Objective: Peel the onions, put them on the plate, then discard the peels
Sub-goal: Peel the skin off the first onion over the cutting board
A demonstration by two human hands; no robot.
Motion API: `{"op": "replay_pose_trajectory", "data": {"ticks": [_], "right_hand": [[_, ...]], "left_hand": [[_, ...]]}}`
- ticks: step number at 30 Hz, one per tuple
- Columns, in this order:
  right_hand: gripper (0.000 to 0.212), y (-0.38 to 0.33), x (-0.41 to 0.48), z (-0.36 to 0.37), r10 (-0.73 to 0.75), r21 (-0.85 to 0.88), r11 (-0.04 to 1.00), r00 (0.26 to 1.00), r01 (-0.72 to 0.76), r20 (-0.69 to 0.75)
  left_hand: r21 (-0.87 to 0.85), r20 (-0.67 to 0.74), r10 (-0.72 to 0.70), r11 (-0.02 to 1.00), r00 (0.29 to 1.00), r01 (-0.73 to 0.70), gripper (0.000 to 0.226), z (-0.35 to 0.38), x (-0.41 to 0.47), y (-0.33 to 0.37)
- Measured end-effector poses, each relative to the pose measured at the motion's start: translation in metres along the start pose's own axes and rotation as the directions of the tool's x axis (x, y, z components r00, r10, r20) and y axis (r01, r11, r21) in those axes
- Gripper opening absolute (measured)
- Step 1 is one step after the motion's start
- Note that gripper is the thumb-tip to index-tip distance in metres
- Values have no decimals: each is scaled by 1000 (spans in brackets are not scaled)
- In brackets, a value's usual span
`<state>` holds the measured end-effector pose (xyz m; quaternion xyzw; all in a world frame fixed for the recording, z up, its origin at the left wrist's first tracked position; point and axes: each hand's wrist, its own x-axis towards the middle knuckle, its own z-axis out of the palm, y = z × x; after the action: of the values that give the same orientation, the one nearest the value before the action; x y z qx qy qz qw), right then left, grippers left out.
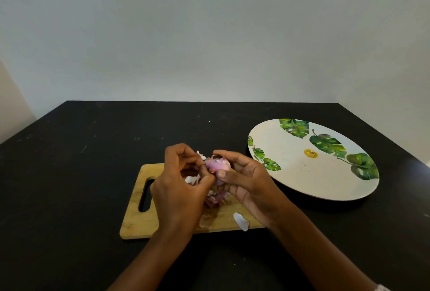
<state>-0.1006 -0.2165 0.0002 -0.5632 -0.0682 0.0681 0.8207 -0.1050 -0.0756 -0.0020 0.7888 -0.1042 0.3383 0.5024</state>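
The fingers of the right hand are curled round a purple onion, the thumb pressed against its near side and the other fingers wrapped over its top and far side. The fingers of the left hand are bent inward too, their tips closing in a pinch on the onion's left side, where a pale flake of skin sticks up. Whether that flake is free of the bulb cannot be told.

The onion is held in the air, above the middle of the wooden cutting board, not touching it. The side that shows is glossy and pinkish, with a dark spot at its top.

Right under the hands, a small heap of purple and white peels lies on the board. One white curled peel sits at the board's near edge, partly over it. The board's handle slot is at its left end.

The board lies on a black worktop. To the right of the board and slightly farther back, apart from it, rests a large white plate printed with green leaves and a yellow mark. Beyond the board rises a plain pale wall.
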Motion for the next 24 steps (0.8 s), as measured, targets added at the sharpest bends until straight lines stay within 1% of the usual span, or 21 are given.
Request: {"op": "replay_pose_trajectory", "data": {"ticks": [4,7,9,13,17,20,24], "right_hand": [[44,1,0,2,-19,-14,1000,1000,19,-7],[44,0,0,2,-22,17,1000,1000,22,10],[44,-2,0,1,-31,48,998,999,30,21],[38,-4,2,-1,-61,74,995,998,61,-4],[40,-6,2,-2,-71,80,994,997,73,-35],[35,-7,1,-3,-67,56,996,997,69,-32],[38,-8,2,-7,-64,22,998,998,64,-15]], "left_hand": [[-112,-15,-87,990,996,84,47,2,1,0],[-260,5,-145,955,989,141,44,0,4,-2],[-325,16,-147,935,989,144,42,-1,8,-3],[-324,28,-46,945,999,52,35,-4,11,-1],[-275,107,53,961,993,-22,35,-6,11,-1],[-225,128,113,971,985,-82,32,-7,12,-6],[-183,137,200,968,970,-174,30,-10,15,-12]]}}
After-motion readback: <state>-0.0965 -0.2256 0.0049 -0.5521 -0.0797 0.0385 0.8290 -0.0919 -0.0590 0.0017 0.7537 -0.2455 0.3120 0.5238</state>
